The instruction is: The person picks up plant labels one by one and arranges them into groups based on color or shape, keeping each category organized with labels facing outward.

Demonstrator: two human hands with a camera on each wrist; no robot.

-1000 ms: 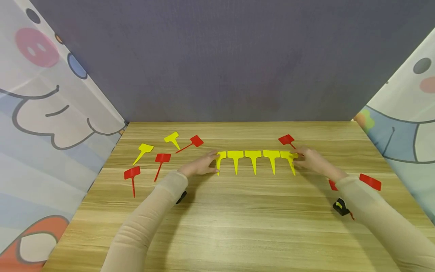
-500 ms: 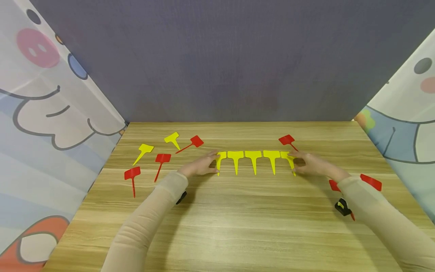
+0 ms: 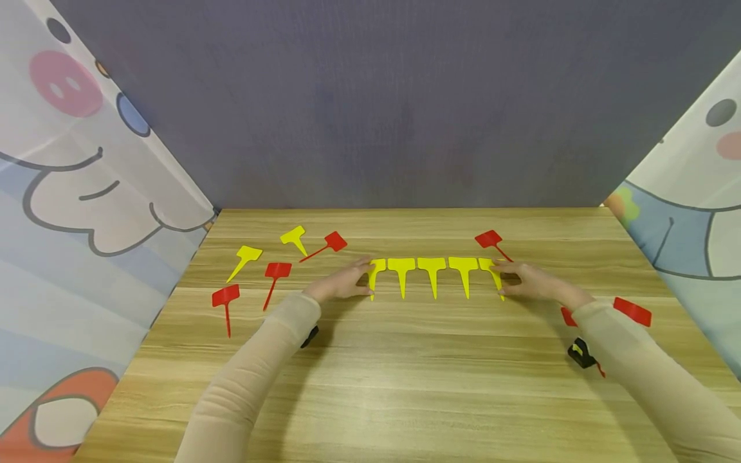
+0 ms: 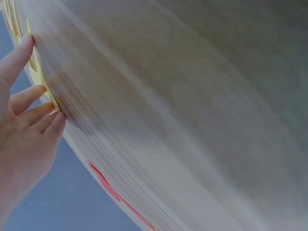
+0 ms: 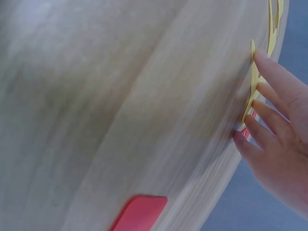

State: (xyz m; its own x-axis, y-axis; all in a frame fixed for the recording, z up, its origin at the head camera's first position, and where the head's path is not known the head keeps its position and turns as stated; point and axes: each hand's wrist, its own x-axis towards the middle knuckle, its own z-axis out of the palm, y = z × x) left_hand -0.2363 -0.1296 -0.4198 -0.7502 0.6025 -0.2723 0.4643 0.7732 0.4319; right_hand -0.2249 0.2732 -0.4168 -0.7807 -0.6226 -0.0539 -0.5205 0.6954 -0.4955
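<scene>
Several yellow T-shaped plant labels lie side by side in a straight row, heads away from me and stems toward me, such as the middle label (image 3: 431,264). At the row's left end my left hand (image 3: 345,281) touches the leftmost label (image 3: 379,264). In the left wrist view its thumb is at the stem of that label (image 4: 36,74) and the fingertips at the head's edge. My right hand (image 3: 531,281) mirrors this at the rightmost label (image 3: 485,263); thumb and extended fingers rest along that label (image 5: 254,72) in the right wrist view, covering part of it.
On the left of the wooden table (image 3: 370,386) lie loose red labels (image 3: 278,270) and yellow labels (image 3: 249,253). A red label (image 3: 488,239) lies behind my right hand; another red label (image 3: 632,311) is partly under the right sleeve. A grey wall (image 3: 405,103) borders the back.
The right hand's fingers have shifted slightly, with one fingertip now reaching further left over the rightmost label. The left hand and the row look unmoved.
</scene>
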